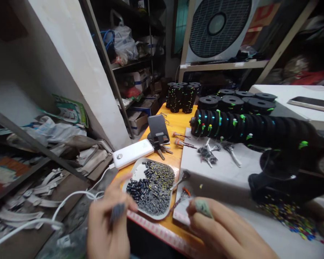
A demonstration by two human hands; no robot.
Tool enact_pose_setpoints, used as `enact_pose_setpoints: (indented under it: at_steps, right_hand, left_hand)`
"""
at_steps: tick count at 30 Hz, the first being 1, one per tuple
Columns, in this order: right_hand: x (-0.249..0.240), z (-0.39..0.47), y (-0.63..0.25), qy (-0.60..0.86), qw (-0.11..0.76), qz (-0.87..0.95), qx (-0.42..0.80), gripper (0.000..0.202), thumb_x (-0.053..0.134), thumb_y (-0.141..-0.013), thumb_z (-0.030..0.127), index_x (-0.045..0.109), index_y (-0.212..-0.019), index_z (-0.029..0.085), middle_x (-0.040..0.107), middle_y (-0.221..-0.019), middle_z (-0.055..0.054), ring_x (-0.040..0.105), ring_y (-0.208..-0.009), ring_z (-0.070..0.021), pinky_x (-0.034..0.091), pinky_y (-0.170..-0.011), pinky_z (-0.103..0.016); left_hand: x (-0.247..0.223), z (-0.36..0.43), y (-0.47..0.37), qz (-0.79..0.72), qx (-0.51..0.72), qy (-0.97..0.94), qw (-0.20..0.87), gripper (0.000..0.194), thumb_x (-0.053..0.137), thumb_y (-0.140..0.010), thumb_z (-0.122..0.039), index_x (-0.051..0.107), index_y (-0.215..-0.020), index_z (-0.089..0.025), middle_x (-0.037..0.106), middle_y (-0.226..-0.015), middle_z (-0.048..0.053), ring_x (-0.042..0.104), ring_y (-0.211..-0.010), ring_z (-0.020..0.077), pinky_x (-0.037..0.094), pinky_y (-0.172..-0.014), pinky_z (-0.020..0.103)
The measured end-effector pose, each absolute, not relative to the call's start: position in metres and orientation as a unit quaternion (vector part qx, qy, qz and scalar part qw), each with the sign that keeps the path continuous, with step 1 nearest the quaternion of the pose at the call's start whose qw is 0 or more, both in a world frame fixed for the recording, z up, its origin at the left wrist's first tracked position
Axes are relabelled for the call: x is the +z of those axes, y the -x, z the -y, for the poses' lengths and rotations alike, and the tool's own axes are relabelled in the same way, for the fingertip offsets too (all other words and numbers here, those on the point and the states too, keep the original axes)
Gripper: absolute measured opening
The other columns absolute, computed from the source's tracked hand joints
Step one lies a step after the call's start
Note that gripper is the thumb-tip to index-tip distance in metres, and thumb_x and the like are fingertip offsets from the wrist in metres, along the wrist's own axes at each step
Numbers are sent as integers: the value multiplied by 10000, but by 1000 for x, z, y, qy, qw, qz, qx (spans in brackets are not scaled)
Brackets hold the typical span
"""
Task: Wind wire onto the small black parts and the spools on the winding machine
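My left hand [109, 216] is beside the near left edge of a white tray [137, 166], its fingers bent around a small dark grey bundle [117, 212] blurred by motion. Small black, grey and yellowish cylindrical pieces [158, 187] fill much of the tray. To the tray's right, my right hand [229, 226] hovers over the edge of the white work surface with fingers pressed together. A greenish wrap [203, 208] goes around one of its fingers. Whatever its fingertips hold, if anything, is hidden. A bundle with orange ends [185, 192] lies just beyond it.
A black ribbed roller [237, 126] with green bits crosses the right side above a gear [278, 163]. Black spools [226, 104] stand behind. A white power bank [133, 154], keys [163, 149] and a phone stand [158, 127] sit left. Colourful beads [294, 216] lie right.
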State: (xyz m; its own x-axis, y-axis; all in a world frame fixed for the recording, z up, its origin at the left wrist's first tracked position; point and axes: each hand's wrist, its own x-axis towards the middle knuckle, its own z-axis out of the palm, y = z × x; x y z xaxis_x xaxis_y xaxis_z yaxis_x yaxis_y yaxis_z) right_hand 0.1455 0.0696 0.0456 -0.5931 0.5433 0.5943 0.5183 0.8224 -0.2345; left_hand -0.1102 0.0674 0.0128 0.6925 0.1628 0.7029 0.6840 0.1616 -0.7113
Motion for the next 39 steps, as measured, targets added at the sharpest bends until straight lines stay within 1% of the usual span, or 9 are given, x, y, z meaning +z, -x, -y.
enact_pose_setpoints:
  at_steps: [2,3,4,8,14,22,24,29,39]
  right_hand:
    - [43,-68,-144,298,338,892,40,205,385,-945,139,568,-1032,167,614,-749,-82,622,-721,-197,518,-626,-273]
    - [42,-68,-142,309,343,885,51,194,405,-929,121,583,-993,168,589,-717,-71,603,-683,-189,507,-598,-270]
    - [41,-67,-141,320,349,879,61,183,427,-914,110,596,-951,169,567,-701,-65,582,-654,-180,495,-573,-265]
    - [38,-65,-140,350,371,856,83,167,485,-866,78,628,-860,164,518,-676,-58,528,-624,-166,460,-536,-251]
    - [41,-65,-145,356,382,843,129,182,510,-848,79,659,-883,178,515,-675,-51,515,-628,-168,443,-524,-245]
    - [42,-62,-144,349,409,824,177,232,469,-848,36,649,-908,168,552,-713,-50,545,-625,-143,459,-538,-218]
    - [44,-61,-143,364,417,815,170,220,487,-844,55,664,-876,181,531,-695,-43,536,-608,-144,447,-517,-221]
    - [48,-58,-143,390,434,797,155,177,516,-829,105,661,-824,207,533,-689,-33,545,-629,-166,458,-571,-267]
    - [52,-57,-142,395,372,817,192,185,446,-812,93,483,-660,192,465,-730,-36,484,-711,-164,438,-587,-259]
  left_hand:
    - [23,-92,112,563,-271,756,197,209,364,-927,-63,487,-887,-228,662,-846,18,663,-778,163,515,-682,290]
    - [27,-105,113,599,-275,751,29,183,338,-935,-92,454,-900,-228,641,-839,24,653,-786,177,513,-710,317]
    - [30,-119,113,605,-257,753,-7,143,342,-933,-121,443,-912,-221,620,-822,33,641,-770,195,510,-697,334]
    - [32,-157,111,582,-192,789,-39,112,405,-885,-145,500,-879,-205,576,-930,72,591,-905,235,466,-810,372]
    - [25,-169,106,577,-126,805,-46,198,407,-864,-142,599,-858,-188,594,-864,77,603,-811,254,460,-771,385]
    - [44,-138,95,613,-223,756,-55,51,515,-824,-195,563,-836,-186,614,-860,61,600,-786,220,474,-754,352]
    - [42,-113,81,610,-318,700,-193,47,564,-817,-247,565,-816,-199,601,-742,7,575,-625,160,474,-588,260]
    - [18,-60,37,493,-538,457,-508,169,761,-689,-307,651,-704,-179,612,-667,2,560,-618,128,460,-580,207]
    - [6,-40,19,469,-571,234,-632,325,894,-493,-374,717,-644,-148,578,-657,6,419,-482,45,350,-445,176]
